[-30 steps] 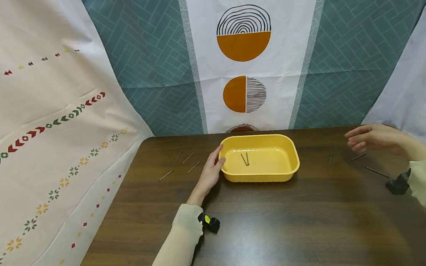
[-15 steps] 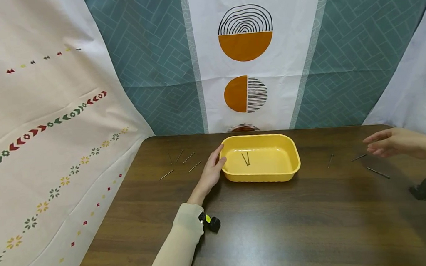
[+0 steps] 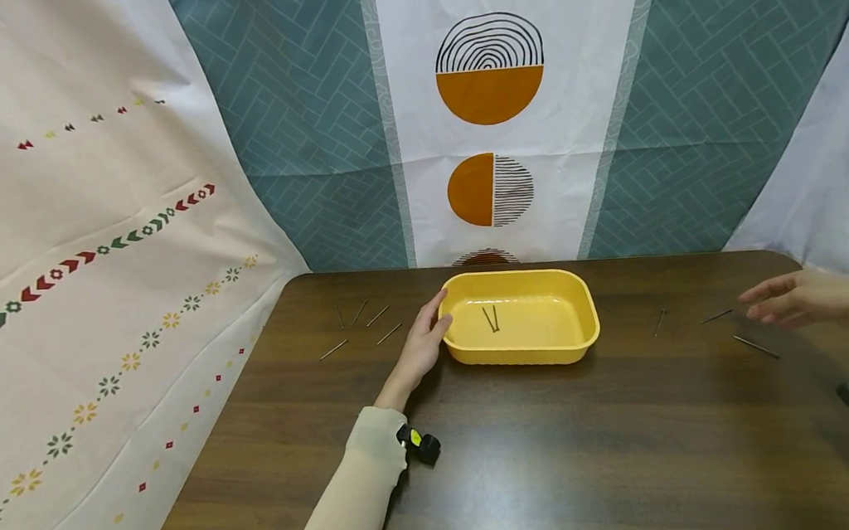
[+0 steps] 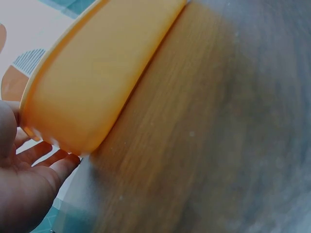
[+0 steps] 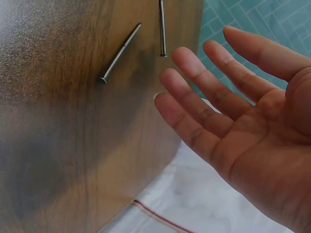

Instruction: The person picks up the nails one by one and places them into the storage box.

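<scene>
- Cream cloth [image 3: 100, 232] drapes at ten o'clock; five loose nails [image 3: 389, 334] lie on the brown table [image 3: 559, 454].
- Left hand [image 3: 422, 344] clamps the yellow tray [image 3: 521, 356], mid-table, by its nine o'clock end.
- Teal-and-white hanging [image 3: 571, 129] at twelve.
- Three more nails [image 3: 756, 347] at three; right hand [image 3: 820, 299] near them, fingers apart. I'd call this reaching; next needs a fingertip pinch.

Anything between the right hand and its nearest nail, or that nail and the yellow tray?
Nothing visible separates the right hand from that nail. Another nail lies flat on the table between it and the yellow tray.
</scene>
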Demonstrator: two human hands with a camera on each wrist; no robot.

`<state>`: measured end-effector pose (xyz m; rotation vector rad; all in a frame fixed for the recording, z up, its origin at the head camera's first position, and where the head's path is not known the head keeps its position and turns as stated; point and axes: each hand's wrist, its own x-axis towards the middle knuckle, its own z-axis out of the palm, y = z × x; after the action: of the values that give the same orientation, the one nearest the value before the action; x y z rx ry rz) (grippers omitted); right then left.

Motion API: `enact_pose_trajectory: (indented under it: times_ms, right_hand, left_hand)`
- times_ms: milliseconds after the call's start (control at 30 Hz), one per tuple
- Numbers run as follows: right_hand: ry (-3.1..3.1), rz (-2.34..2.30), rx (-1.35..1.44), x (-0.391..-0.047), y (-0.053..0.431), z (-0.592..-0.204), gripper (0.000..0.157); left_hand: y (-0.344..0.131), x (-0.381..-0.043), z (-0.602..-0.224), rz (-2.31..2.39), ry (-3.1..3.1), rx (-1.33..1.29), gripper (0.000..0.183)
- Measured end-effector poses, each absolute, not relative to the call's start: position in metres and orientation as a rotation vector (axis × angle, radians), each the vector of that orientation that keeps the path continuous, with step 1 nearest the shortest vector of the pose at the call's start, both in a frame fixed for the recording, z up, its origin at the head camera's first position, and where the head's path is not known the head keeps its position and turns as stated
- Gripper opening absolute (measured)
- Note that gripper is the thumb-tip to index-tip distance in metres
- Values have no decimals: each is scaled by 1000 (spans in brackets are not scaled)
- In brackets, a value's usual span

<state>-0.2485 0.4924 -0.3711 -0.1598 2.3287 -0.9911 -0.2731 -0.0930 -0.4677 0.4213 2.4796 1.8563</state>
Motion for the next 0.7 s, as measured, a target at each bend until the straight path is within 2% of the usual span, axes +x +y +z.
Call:
enact_pose_trajectory:
  times_ms: [267, 700]
  right_hand:
    - [2383, -952, -181, -244, 491, -383, 55]
    - [2403, -948, -138, -239, 491, -398, 53]
  left_hand:
    - [-93, -274, -468, 1852, 2479, 419, 54]
    - [-93, -274, -468, 1869, 2468, 417, 53]
